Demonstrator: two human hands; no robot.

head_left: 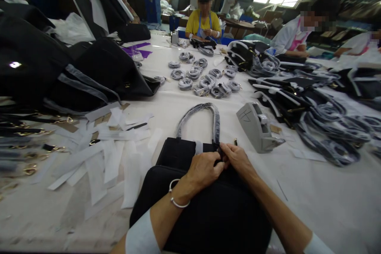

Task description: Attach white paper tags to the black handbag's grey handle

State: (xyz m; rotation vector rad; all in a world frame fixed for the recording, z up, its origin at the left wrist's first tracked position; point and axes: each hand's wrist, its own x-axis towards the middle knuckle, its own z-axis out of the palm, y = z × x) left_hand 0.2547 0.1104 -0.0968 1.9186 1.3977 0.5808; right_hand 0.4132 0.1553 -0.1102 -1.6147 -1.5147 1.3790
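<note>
A black handbag (220,214) lies in front of me on the white-covered table. Its upright handle (216,121) is wrapped in clear plastic film. My left hand (205,168) reaches across the bag, thumb and fingers closed at its upper edge by the right end of the handle. Opposite it, my right hand (238,159) pinches at the same spot, the fingertips of both hands nearly meeting. A small dark part of the bag shows between them, its details mostly covered by my fingers. A pale strip (199,147) crosses the bag's top edge.
A grey tape dispenser (257,127) stands right of the bag. White paper strips (111,158) and metal clasps (53,148) lie left. Coiled wrapped straps (205,81) fill the middle. Black bags (98,67) pile left, more (285,95) right. Co-workers (205,24) sit across the table.
</note>
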